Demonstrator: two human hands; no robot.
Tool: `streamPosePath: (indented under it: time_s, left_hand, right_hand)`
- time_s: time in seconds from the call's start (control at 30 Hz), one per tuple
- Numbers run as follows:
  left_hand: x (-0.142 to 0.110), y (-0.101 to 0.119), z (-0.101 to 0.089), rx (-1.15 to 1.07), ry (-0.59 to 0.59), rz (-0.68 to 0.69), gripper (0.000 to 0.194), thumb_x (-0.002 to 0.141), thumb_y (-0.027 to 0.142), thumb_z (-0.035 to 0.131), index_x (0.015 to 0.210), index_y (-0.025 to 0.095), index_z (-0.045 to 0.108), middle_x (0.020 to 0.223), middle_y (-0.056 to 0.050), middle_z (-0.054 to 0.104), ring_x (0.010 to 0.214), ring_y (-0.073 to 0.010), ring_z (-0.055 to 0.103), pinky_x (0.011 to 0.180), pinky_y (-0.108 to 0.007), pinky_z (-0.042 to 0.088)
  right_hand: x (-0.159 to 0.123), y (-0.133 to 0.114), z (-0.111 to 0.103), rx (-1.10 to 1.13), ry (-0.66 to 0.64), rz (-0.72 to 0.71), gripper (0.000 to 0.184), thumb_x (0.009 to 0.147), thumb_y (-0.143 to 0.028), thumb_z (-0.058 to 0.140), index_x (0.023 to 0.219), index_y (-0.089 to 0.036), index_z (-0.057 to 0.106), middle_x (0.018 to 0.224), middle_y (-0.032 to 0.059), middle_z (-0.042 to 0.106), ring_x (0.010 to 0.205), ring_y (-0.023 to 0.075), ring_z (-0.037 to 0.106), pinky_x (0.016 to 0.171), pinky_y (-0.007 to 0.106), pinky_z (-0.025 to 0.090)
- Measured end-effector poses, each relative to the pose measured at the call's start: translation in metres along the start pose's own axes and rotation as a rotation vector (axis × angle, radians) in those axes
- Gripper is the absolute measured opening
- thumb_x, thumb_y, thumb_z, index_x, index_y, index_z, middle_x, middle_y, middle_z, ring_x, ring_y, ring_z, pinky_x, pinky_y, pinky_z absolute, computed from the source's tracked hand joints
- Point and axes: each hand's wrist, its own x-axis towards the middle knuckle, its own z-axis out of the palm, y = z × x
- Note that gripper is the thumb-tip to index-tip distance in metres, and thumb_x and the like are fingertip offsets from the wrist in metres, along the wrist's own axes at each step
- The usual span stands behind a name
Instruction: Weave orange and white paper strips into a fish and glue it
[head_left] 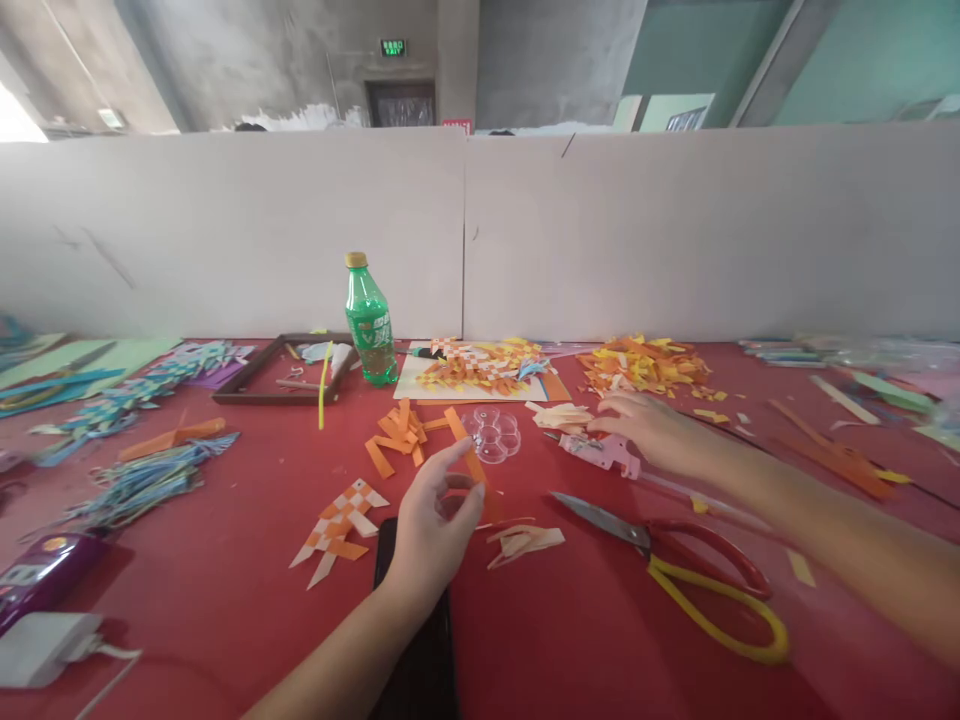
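Note:
My left hand (435,520) is raised over the red table, its thumb and fingers closed on an orange paper strip (456,422). Beside that hand lies a woven orange-and-white paper fish (341,520); a black phone (420,660) is partly under its wrist. My right hand (637,425) reaches to the cream paper strips (561,416), fingers bent and fingertips at the strips' right end; the grip is partly hidden. Just below it rests a pink glue gun (596,452). Between the hands sits a clear flower-shaped palette (493,436). Scissors (645,540) with red and yellow handles lie nearer me.
A green bottle (370,325) stands beside a brown tray (274,398). Orange and yellow paper scraps (645,365) are heaped at the back, near a board with paper pieces (409,380). Blue strips (142,490) and a white charger (49,648) lie left. A white partition (300,220) closes off the back.

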Motion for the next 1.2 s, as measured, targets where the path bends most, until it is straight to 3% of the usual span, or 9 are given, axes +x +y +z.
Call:
streamPosePath:
  time_s: [0.1, 0.2, 0.23, 0.33, 0.47, 0.57, 0.83, 1.0, 1.2]
  left_hand:
    - [0.000, -0.003, 0.001, -0.007, 0.015, -0.011, 0.052, 0.080, 0.024, 0.066, 0.131, 0.017, 0.056, 0.087, -0.005, 0.063, 0.083, -0.0164, 0.063, 0.064, -0.023, 0.055]
    - [-0.001, -0.003, 0.001, -0.015, 0.012, -0.029, 0.052, 0.079, 0.025, 0.068, 0.130, 0.018, 0.057, 0.083, -0.004, 0.063, 0.078, -0.0155, 0.063, 0.063, -0.023, 0.054]
    - [-0.001, -0.002, 0.002, -0.016, 0.009, -0.035, 0.052, 0.079, 0.024, 0.068, 0.129, 0.018, 0.058, 0.082, -0.004, 0.063, 0.076, -0.0151, 0.063, 0.063, -0.023, 0.054]
    - [-0.001, 0.001, 0.001, -0.020, -0.001, -0.050, 0.052, 0.079, 0.023, 0.068, 0.129, 0.017, 0.057, 0.088, -0.006, 0.066, 0.080, -0.0159, 0.064, 0.065, -0.024, 0.054]
    - [-0.001, 0.005, 0.002, -0.015, -0.007, -0.065, 0.051, 0.078, 0.022, 0.069, 0.128, 0.018, 0.058, 0.096, -0.008, 0.066, 0.084, -0.0176, 0.064, 0.066, -0.025, 0.054]
    - [-0.002, 0.008, 0.002, 0.001, -0.025, -0.062, 0.048, 0.078, 0.020, 0.067, 0.126, 0.018, 0.059, 0.103, -0.009, 0.066, 0.084, -0.0169, 0.064, 0.067, -0.026, 0.054]
    - [-0.004, 0.005, 0.003, 0.048, -0.100, -0.045, 0.046, 0.081, 0.018, 0.061, 0.127, 0.018, 0.058, 0.108, -0.010, 0.066, 0.083, -0.0150, 0.063, 0.072, -0.026, 0.056]
    - [-0.007, 0.006, 0.005, 0.088, -0.110, -0.058, 0.044, 0.081, 0.019, 0.060, 0.125, 0.016, 0.058, 0.100, -0.008, 0.067, 0.082, -0.0149, 0.064, 0.074, -0.027, 0.056]
    - [-0.007, 0.010, 0.002, 0.115, -0.105, -0.072, 0.045, 0.083, 0.023, 0.058, 0.128, 0.018, 0.056, 0.113, -0.010, 0.065, 0.086, -0.0152, 0.065, 0.080, -0.030, 0.056]
  right_hand:
    - [0.002, -0.044, 0.001, 0.009, -0.027, 0.061, 0.060, 0.075, 0.004, 0.044, 0.120, -0.029, 0.067, 0.110, 0.0092, 0.066, 0.112, 0.0260, 0.059, 0.095, 0.045, 0.047]
    - [-0.002, -0.100, 0.008, 0.229, -0.106, 0.142, 0.029, 0.087, -0.021, 0.057, 0.115, -0.024, 0.066, 0.118, 0.0095, 0.066, 0.118, 0.0274, 0.056, 0.099, 0.044, 0.047]
    - [-0.004, -0.115, 0.012, 0.313, -0.146, 0.142, 0.028, 0.087, -0.028, 0.061, 0.114, -0.023, 0.065, 0.114, 0.0098, 0.066, 0.110, 0.0257, 0.060, 0.094, 0.041, 0.050]
    - [-0.010, -0.141, 0.028, 0.455, -0.150, 0.067, 0.020, 0.088, -0.019, 0.057, 0.106, -0.021, 0.066, 0.103, 0.0082, 0.068, 0.099, 0.0221, 0.063, 0.088, 0.039, 0.051]
    - [-0.019, -0.139, 0.040, 0.546, -0.069, 0.071, 0.021, 0.094, -0.015, 0.046, 0.100, -0.024, 0.063, 0.089, 0.0045, 0.068, 0.086, 0.0183, 0.064, 0.078, 0.034, 0.052]
    - [-0.023, -0.133, 0.037, 0.636, -0.008, 0.131, 0.018, 0.095, -0.018, 0.046, 0.106, -0.026, 0.059, 0.092, 0.0026, 0.068, 0.083, 0.0148, 0.065, 0.075, 0.028, 0.053]
    - [-0.020, -0.131, 0.030, 0.673, 0.145, 0.128, 0.022, 0.088, -0.009, 0.049, 0.087, -0.024, 0.065, 0.087, 0.0001, 0.068, 0.077, 0.0097, 0.067, 0.071, 0.017, 0.052]
    - [-0.022, -0.131, 0.037, 0.653, 0.127, 0.179, 0.012, 0.089, -0.016, 0.059, 0.094, -0.024, 0.067, 0.088, 0.0016, 0.067, 0.080, 0.0113, 0.067, 0.074, 0.019, 0.053]
    - [-0.029, -0.128, 0.040, 0.747, 0.110, 0.117, 0.039, 0.092, -0.004, 0.042, 0.115, -0.028, 0.063, 0.099, 0.0022, 0.064, 0.086, 0.0093, 0.065, 0.076, 0.018, 0.051]
